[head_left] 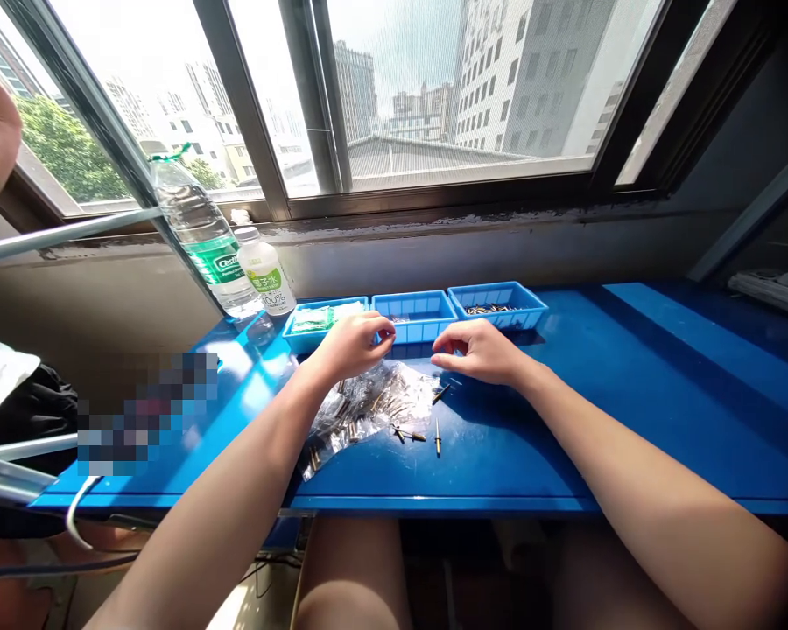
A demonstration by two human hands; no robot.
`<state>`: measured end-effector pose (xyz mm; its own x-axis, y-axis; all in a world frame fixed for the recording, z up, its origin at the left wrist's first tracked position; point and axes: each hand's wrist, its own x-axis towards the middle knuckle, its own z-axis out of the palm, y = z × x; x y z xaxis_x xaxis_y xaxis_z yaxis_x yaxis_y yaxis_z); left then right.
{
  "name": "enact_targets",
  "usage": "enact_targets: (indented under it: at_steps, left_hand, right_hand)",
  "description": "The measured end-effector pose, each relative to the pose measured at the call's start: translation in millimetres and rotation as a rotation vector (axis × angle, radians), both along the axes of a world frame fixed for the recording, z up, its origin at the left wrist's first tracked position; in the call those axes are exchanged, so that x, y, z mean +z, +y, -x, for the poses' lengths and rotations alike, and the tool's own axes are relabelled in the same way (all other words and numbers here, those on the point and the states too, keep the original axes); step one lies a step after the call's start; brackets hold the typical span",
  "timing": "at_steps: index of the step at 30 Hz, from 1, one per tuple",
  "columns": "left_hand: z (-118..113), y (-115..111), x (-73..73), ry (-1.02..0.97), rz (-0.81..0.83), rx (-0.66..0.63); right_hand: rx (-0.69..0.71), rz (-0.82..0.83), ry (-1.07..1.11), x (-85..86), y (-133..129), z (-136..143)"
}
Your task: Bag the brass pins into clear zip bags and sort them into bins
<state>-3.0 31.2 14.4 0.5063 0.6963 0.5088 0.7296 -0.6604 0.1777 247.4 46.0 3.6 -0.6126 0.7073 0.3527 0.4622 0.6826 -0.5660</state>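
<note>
Head view: left hand [355, 343] and right hand [476, 350] lie apart, fingers curled; whether either pinches anything, cannot tell. Small metal pins [437, 435] lie on the blue table [630, 420] beside a crinkly bag [368, 407]. Judged light, stiff, slippery; pinch mid-shaft.

My arms were bare to the elbow, no sleeves, no gloves, no watch or rings on left grip [351, 346] or right grip [479, 352]; knees bare too.
</note>
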Motion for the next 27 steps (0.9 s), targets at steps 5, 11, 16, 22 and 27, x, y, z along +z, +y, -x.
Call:
enact_targets:
  at_steps: [5, 11, 16, 22, 27]
  left_hand:
    - [-2.2, -1.5, 0.7, 0.015, 0.011, -0.022]
    - [-5.3, -2.8, -0.5, 0.046, -0.001, -0.076]
    - [-6.2, -3.3, -0.8, 0.050, -0.005, -0.101]
    - [-8.1, -5.1, 0.6, 0.052, 0.009, -0.108]
    - [-7.9, -4.6, -0.4, 0.059, -0.001, -0.122]
  right_hand:
    - [0.154, 0.186, -0.170, 0.3, -2.8, 7.4]
    - [0.148, 0.162, -0.237, -1.2, -1.2, 9.4]
    - [0.143, 0.158, -0.222, -0.7, -2.5, 10.3]
    - [0.100, 0.171, -0.244, -2.3, -2.0, 10.8]
    - [0.090, 0.130, -0.231, -4.1, -1.2, 10.4]
